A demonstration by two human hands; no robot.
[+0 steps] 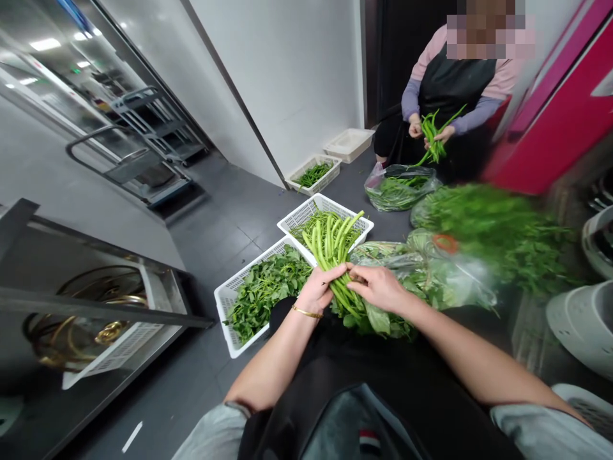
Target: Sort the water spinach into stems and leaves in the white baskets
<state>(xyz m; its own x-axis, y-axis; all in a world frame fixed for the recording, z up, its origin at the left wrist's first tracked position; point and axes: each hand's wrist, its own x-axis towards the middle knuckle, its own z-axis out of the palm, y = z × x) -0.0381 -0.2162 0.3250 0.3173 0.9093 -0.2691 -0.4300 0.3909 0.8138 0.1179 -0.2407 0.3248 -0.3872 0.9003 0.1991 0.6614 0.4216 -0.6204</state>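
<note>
My left hand (315, 289), with a gold bracelet at the wrist, is closed around a bunch of thick green leafy-vegetable stems (329, 241). The cut stem ends point away from me, and leaves hang on my side, below the hands. Close beside it, my right hand (380, 287) has thumb and fingers pinched together on the same bunch; what exactly lies between the fingertips is hidden. Just beyond the bunch stands a white basket (286, 223) with thin green stems in it. Left of my hands, another white basket (221, 313) is filled with picked green leaves.
Plastic bags of greens (472, 281) and a blurred leafy heap (498, 223) lie to the right. A co-worker (454, 89) sits opposite holding long green peppers (433, 135). Farther back are a basket of green peppers (313, 174), a white tub (349, 145) and, left, a metal shelf (186, 319).
</note>
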